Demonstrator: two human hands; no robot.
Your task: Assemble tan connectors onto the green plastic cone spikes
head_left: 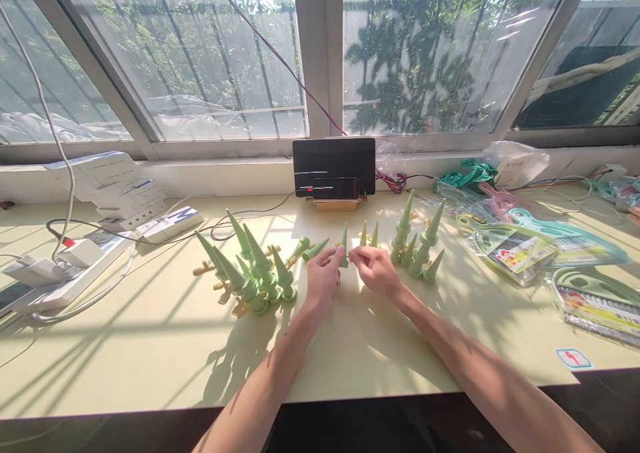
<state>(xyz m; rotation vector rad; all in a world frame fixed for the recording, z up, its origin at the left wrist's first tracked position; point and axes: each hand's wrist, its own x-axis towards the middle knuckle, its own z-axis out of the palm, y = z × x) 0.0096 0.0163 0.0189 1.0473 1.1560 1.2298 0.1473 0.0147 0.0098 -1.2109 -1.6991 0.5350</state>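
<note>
Left hand (324,274) and right hand (374,269) pinch one smooth green plastic cone (345,245) between narrow fingers, upright above the pale tabletop (150,333); similar cones (260,273) stand alongside.

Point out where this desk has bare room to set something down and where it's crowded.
Bare: the front strip of the desk between the power strip and left cone cluster; a smaller patch between right cone group and packets. Crowded: between the clusters, where left hand and right hand meet at a small cone, and the right end.
</note>
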